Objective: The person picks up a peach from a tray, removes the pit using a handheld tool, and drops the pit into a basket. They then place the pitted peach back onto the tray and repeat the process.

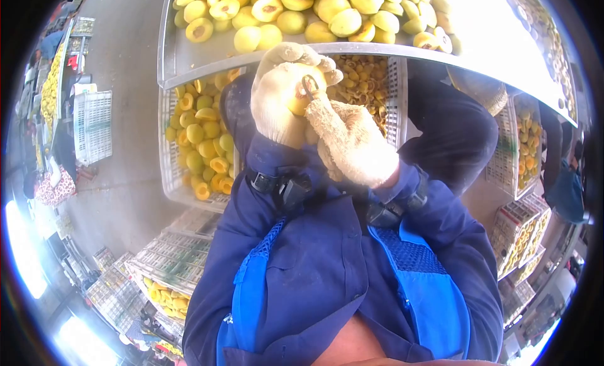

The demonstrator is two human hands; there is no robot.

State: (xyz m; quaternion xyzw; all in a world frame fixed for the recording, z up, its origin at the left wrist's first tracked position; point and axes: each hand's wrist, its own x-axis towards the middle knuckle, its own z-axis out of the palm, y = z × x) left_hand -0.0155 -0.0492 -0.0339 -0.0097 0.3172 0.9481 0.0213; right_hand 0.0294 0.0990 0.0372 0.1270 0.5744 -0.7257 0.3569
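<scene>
Here, in my head view, my left hand (274, 105) cups a yellow fruit half (297, 103) just before the near edge of the bench (214, 64). My right hand (357, 142) pinches a looped tool (308, 86), its loop at the cut face. More fruit (343, 20) lies piled along that edge; a crate (166, 133) stands below the near left corner.

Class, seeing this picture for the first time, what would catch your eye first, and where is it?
Above the picture's centre, the gloved left hand holds a cut fruit while the gloved right hand holds a looped tool against it. Beyond them, heaped yellow-green fruit lies on a metal table. A crate of similar fruit stands left of the hands.
</scene>
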